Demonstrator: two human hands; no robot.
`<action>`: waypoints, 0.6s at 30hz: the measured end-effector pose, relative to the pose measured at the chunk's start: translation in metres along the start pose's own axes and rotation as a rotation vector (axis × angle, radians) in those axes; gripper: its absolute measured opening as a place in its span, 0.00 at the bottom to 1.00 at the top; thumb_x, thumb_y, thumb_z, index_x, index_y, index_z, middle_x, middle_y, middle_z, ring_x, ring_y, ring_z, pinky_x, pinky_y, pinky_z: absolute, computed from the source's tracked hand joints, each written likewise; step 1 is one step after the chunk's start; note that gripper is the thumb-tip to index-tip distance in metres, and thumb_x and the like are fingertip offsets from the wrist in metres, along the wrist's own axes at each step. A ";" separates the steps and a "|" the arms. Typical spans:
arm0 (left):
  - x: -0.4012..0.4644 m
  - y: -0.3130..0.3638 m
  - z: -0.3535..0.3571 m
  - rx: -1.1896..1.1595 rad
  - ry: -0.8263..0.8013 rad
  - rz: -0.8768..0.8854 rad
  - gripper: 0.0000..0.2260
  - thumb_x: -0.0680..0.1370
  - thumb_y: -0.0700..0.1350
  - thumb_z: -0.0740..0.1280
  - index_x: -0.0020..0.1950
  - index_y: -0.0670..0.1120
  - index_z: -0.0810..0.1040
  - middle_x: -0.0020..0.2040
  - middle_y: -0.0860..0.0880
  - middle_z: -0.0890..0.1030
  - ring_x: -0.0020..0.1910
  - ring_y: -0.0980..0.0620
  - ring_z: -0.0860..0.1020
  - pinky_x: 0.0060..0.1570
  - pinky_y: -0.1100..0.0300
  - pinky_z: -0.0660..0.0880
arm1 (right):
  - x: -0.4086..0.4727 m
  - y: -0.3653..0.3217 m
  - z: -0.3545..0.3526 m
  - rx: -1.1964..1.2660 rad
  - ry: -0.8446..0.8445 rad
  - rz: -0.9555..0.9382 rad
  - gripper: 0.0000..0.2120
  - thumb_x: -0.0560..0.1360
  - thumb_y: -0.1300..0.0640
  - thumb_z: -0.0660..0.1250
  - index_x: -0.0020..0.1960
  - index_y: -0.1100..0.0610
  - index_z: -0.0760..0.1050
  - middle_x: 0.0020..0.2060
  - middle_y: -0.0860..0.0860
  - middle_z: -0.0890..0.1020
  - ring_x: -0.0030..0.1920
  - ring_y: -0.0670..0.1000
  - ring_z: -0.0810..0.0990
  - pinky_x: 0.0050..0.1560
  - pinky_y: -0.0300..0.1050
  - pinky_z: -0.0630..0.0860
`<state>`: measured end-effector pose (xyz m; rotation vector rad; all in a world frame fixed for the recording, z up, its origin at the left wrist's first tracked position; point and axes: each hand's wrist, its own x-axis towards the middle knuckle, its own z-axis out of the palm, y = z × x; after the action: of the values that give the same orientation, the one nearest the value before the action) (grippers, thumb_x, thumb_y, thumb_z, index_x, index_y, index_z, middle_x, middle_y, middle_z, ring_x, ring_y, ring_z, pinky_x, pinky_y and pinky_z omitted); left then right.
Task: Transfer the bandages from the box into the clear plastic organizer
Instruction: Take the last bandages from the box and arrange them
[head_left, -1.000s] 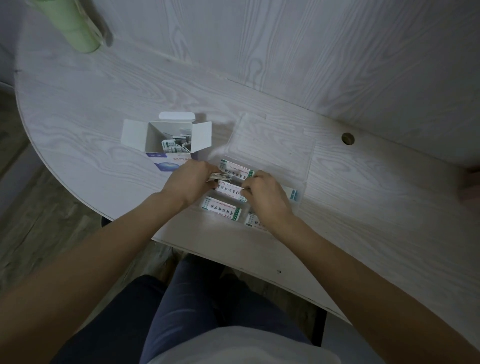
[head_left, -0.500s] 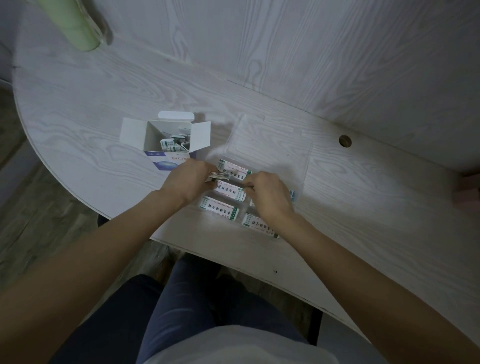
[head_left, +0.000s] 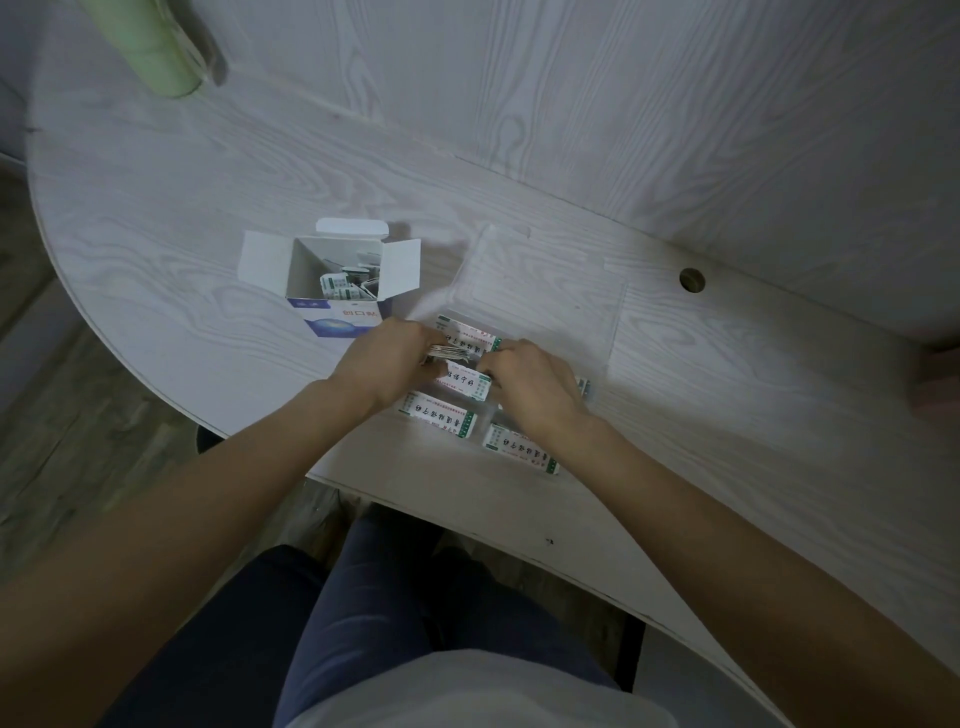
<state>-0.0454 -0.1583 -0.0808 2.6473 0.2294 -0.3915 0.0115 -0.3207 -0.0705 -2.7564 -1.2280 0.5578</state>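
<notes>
Head view: left hand (head_left: 387, 358) pinches small bandage stack (head_left: 451, 354); right hand (head_left: 530, 384) fingers curled, hold unclear. Four white-green bandage packs (head_left: 439, 417) in clear plastic organizer (head_left: 540, 291) lie flat, long sides running left-right.

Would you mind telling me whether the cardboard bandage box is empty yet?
Not empty. The box stands open, flaps spread, and several wrapped bandages still show inside it.

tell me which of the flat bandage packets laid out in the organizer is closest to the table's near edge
The white, green-ended bandage packet below the right wrist lies closest to the wooden table's near edge; the other packets sit farther in, toward the open cardboard box.
</notes>
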 end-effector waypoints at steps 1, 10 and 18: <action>0.001 0.000 0.000 0.001 -0.004 -0.003 0.09 0.77 0.46 0.66 0.54 0.45 0.81 0.47 0.42 0.82 0.45 0.42 0.80 0.41 0.55 0.75 | 0.000 0.000 -0.002 0.026 -0.013 0.002 0.14 0.75 0.67 0.64 0.57 0.55 0.78 0.47 0.53 0.78 0.50 0.54 0.76 0.40 0.44 0.70; 0.000 0.000 -0.003 -0.002 -0.017 0.002 0.08 0.77 0.45 0.66 0.53 0.44 0.81 0.45 0.42 0.82 0.43 0.43 0.79 0.39 0.56 0.73 | -0.001 -0.005 -0.008 0.162 -0.068 0.072 0.09 0.78 0.54 0.62 0.49 0.56 0.80 0.43 0.51 0.75 0.45 0.53 0.77 0.34 0.41 0.67; 0.000 -0.005 -0.002 0.020 -0.005 0.012 0.09 0.77 0.45 0.67 0.56 0.46 0.81 0.48 0.43 0.83 0.47 0.42 0.80 0.44 0.52 0.77 | 0.005 -0.010 0.004 0.009 -0.016 0.098 0.14 0.80 0.55 0.61 0.63 0.56 0.75 0.56 0.53 0.76 0.54 0.54 0.76 0.43 0.45 0.72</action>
<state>-0.0458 -0.1528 -0.0815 2.6661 0.2089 -0.3983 0.0058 -0.3104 -0.0730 -2.8221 -1.0961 0.5931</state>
